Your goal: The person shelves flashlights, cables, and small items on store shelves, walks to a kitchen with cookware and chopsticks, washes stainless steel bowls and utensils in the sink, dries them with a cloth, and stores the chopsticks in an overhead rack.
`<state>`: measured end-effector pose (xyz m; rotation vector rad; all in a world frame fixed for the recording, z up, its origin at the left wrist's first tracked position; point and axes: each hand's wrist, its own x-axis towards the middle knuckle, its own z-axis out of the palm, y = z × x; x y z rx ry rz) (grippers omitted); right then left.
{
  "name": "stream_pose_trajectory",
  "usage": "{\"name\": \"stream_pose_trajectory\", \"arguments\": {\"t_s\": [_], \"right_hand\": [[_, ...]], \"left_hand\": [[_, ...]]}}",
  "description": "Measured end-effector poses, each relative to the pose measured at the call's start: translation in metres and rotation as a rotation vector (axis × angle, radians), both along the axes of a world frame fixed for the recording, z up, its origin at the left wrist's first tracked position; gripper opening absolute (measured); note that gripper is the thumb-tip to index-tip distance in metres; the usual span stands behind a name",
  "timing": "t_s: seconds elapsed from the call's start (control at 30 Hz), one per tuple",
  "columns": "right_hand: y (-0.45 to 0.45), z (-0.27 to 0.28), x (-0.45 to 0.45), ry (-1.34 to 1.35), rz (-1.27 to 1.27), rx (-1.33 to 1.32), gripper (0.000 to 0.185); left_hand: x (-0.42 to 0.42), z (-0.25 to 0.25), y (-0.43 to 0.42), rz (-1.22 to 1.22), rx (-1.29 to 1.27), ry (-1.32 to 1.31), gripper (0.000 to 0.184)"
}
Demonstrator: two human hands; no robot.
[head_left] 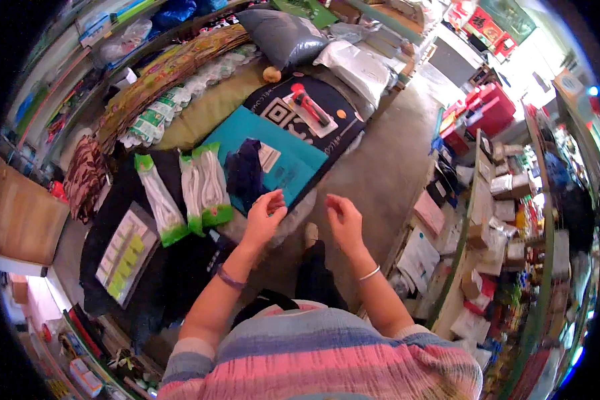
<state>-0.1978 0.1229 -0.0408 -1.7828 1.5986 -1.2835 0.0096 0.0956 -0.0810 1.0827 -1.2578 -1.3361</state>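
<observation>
My left hand (267,217) is half curled, thumb apart from the fingers, with nothing visible in it. It is over the near edge of a teal flat sheet or folder (300,163), just below a crumpled dark navy cloth-like item (245,167). A small white label (269,158) lies beside that item. My right hand (345,219) hangs over the floor to the right of the sheet, fingers loosely bent and holding nothing that I can see. Left of the sheet lie clear packs of white items with green ends (213,183).
A carded red-and-black tool (310,113) lies on a black printed mat (343,127). Behind are a grey plastic bag (283,37) and a white bag (357,67). Loaded shelves (477,213) line the right. A pack with yellow-green strips (125,257) is at left.
</observation>
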Motion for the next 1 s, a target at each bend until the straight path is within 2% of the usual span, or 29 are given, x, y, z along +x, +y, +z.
{"name": "stream_pose_trajectory", "arguments": {"t_s": [0.1, 0.13, 0.2, 0.23, 0.3, 0.33, 0.43, 0.47, 0.6, 0.67, 0.73, 0.8, 0.83, 0.87, 0.9, 0.93, 1.0], "right_hand": [[-0.099, -0.015, -0.022, 0.006, 0.043, -0.007, 0.028], [-0.134, -0.02, -0.029, 0.1, 0.046, -0.031, 0.031], [-0.202, -0.035, -0.04, 0.283, 0.062, -0.081, 0.038], [-0.229, -0.032, -0.044, 0.306, 0.084, 0.004, 0.048], [-0.28, -0.044, -0.048, 0.389, 0.047, -0.079, 0.051], [-0.301, -0.047, -0.05, 0.436, 0.026, -0.126, 0.053], [-0.338, -0.059, -0.054, 0.495, 0.104, -0.023, 0.058], [-0.346, -0.062, -0.054, 0.508, 0.14, 0.014, 0.059], [-0.359, -0.078, -0.06, 0.437, 0.189, 0.006, 0.056], [-0.358, -0.074, -0.064, 0.321, 0.202, -0.037, 0.05], [-0.348, -0.056, -0.065, 0.242, 0.226, 0.05, 0.049], [-0.327, -0.031, -0.059, 0.191, 0.312, 0.012, 0.051], [-0.313, -0.019, -0.052, 0.193, 0.353, -0.039, 0.052], [-0.294, -0.011, -0.043, 0.192, 0.396, -0.09, 0.053], [-0.274, -0.006, -0.034, 0.192, 0.428, -0.132, 0.053], [-0.253, 0.0, -0.023, 0.188, 0.461, -0.176, 0.053], [-0.201, 0.019, 0.003, 0.141, 0.621, -0.15, 0.053]], "left_hand": [[-0.023, 0.009, -0.059, 0.014, 0.089, -0.009, 0.043], [-0.033, 0.012, -0.083, 0.027, 0.123, -0.001, 0.043], [-0.056, -0.003, -0.134, 0.06, 0.264, 0.059, 0.049], [-0.071, -0.003, -0.155, 0.084, 0.323, 0.07, 0.05], [-0.095, -0.026, -0.2, 0.102, 0.393, 0.015, 0.057], [-0.106, -0.031, -0.221, 0.137, 0.41, 0.01, 0.058], [-0.127, -0.041, -0.27, 0.208, 0.428, -0.057, 0.061], [-0.129, -0.041, -0.28, 0.231, 0.435, 0.006, 0.058], [-0.136, -0.038, -0.295, 0.328, 0.486, 0.236, 0.047], [-0.137, -0.038, -0.294, 0.336, 0.505, 0.337, 0.041], [-0.136, -0.022, -0.285, 0.32, 0.495, 0.431, 0.034], [-0.135, -0.018, -0.267, 0.355, 0.41, 0.401, 0.029], [-0.13, 0.0, -0.248, 0.378, 0.394, 0.353, 0.027], [-0.125, 0.002, -0.229, 0.455, 0.329, 0.233, 0.023], [-0.121, 0.004, -0.208, 0.502, 0.252, 0.275, 0.024], [-0.111, 0.007, -0.182, 0.549, 0.17, 0.311, 0.024], [-0.083, 0.04, -0.113, 0.598, 0.131, 0.189, 0.021]]}}
